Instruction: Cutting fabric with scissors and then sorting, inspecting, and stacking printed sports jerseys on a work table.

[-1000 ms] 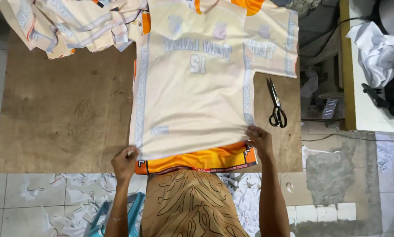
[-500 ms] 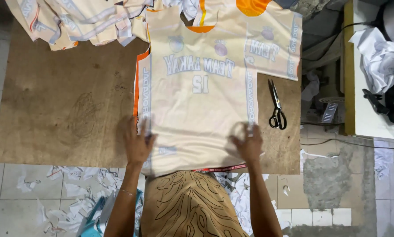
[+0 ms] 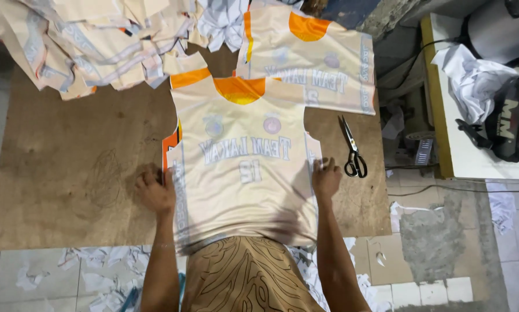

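Left hand [image 3: 154,190] and right hand [image 3: 326,178] flat, grip released, pressing cream jersey [image 3: 245,162] edges, scissors [image 3: 352,147] just right

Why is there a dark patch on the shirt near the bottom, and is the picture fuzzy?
In the head view, the dark patch on the jersey is a soft shadow between the left hand and right hand; the scissors look sharp, so there is little blur; the light is even, with no glare.
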